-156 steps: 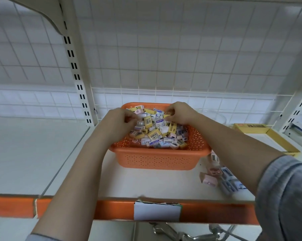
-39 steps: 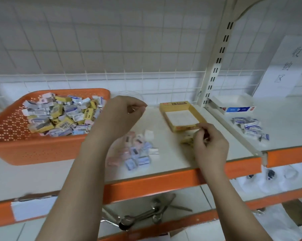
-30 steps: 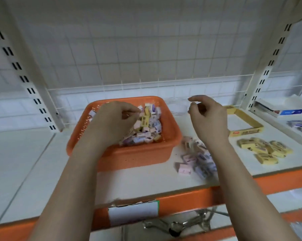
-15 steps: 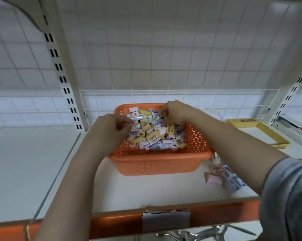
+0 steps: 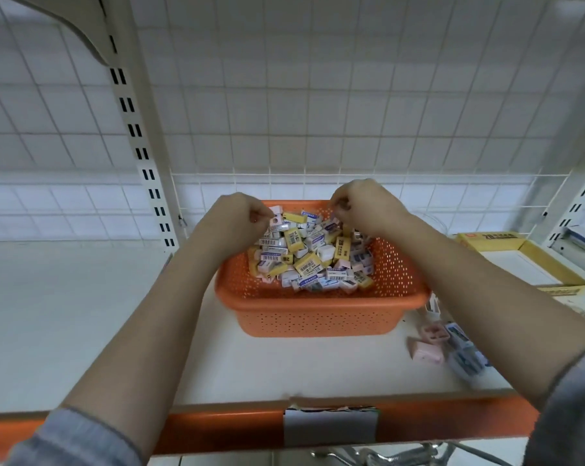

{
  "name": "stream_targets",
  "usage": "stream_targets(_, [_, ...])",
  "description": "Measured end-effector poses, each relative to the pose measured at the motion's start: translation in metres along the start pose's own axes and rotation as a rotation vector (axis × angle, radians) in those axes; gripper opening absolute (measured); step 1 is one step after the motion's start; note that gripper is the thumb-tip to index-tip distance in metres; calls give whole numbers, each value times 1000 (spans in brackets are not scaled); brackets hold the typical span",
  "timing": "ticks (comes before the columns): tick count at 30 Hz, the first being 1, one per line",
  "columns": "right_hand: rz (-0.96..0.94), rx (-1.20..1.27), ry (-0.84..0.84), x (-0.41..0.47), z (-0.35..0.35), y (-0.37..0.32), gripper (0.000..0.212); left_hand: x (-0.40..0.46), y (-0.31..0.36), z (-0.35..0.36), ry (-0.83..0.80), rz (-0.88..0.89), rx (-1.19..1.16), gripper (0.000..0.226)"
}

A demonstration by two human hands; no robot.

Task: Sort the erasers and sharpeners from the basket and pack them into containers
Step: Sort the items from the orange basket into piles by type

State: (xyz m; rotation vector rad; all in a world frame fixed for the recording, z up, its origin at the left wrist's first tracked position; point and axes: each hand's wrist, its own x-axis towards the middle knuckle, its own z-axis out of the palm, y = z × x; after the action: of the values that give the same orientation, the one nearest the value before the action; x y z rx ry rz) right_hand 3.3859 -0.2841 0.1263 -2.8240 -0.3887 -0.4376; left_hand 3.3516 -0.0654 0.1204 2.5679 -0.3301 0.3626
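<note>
A white shelf (image 5: 82, 314) backed by wire grid carries, at frame centre, an orange basket (image 5: 318, 314) heaped with erasers and sharpeners (image 5: 309, 257). Left hand (image 5: 232, 222) and right hand (image 5: 365, 205) are both curled over the pile, apparently pinching small pieces, though what each holds cannot be confirmed. Picking is in hand; next, carry pieces right to the sorted group (image 5: 447, 348) or yellow tray (image 5: 533, 264).

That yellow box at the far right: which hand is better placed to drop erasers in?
Probably the right hand: it works the basket's right side, nearer the yellow box.
</note>
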Motion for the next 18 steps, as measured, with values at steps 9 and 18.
stream_targets(9, [193,742,329,-84,-24,-14,17,68,-5,17,-120,-17,132,33])
stream_targets(18, [354,941,426,-118,-16,-8,26,82,-5,37,-112,-99,119,23])
